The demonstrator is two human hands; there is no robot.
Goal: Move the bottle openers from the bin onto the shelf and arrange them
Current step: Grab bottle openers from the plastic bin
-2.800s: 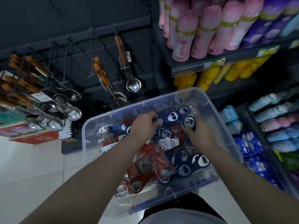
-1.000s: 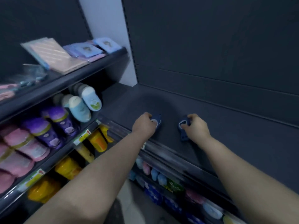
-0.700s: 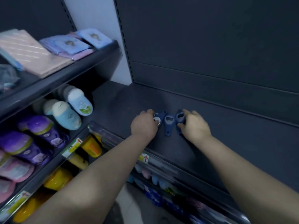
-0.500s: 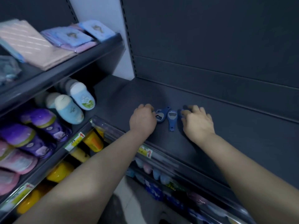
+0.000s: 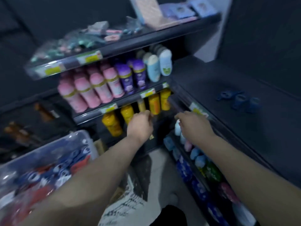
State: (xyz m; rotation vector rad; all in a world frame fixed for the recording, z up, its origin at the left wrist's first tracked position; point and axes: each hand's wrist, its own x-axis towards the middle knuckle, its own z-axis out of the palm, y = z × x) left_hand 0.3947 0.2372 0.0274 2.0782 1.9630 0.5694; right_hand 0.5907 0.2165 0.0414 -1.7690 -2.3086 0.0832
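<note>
Three blue bottle openers (image 5: pixel 239 99) lie side by side on the dark shelf (image 5: pixel 219 88) at the right. A clear plastic bin (image 5: pixel 48 141) at the lower left holds several blue and red bottle openers (image 5: pixel 53 172). My left hand (image 5: pixel 140 123) and my right hand (image 5: pixel 193 123) hang in mid-air between the shelf and the bin, below the shelf's front edge. Both hold nothing, with fingers loosely curled. The picture is blurred by motion.
To the left stand shelves of pink, purple and pale blue bottles (image 5: pixel 104 84), with yellow bottles (image 5: pixel 128 114) below them. Packaged goods (image 5: pixel 91 36) lie on the top shelf. Blue and pastel packs (image 5: pixel 195 157) fill the racks under the dark shelf. Pale floor (image 5: pixel 161 168) lies below.
Both hands let go of the openers and drew back off the shelf, leftward and down. The view swung left, bringing the bin back into sight.
</note>
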